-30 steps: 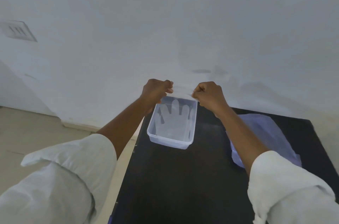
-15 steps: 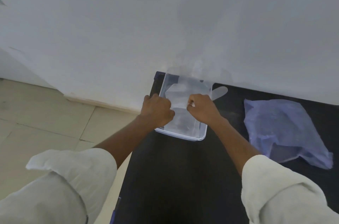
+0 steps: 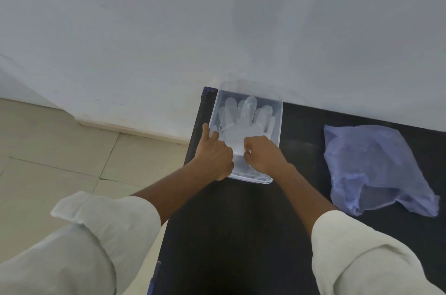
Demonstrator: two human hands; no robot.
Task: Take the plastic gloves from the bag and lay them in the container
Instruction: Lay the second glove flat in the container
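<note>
A clear plastic container (image 3: 280,123) stands at the far left corner of the black table. A see-through plastic glove (image 3: 243,121) lies flat inside it, fingers pointing toward the wall. My left hand (image 3: 214,152) and my right hand (image 3: 261,153) are at the container's near end, both pinching the glove's cuff; the left forefinger sticks out along the left wall. The blue plastic bag (image 3: 371,166) lies crumpled to the right, its mouth facing the near side.
The black table (image 3: 241,234) ends at a left edge beside tiled floor (image 3: 60,162). A white wall (image 3: 217,29) rises directly behind the container.
My hands brought the glove down from above the container into it; the glove now lies spread flat inside. The view tilted downward.
</note>
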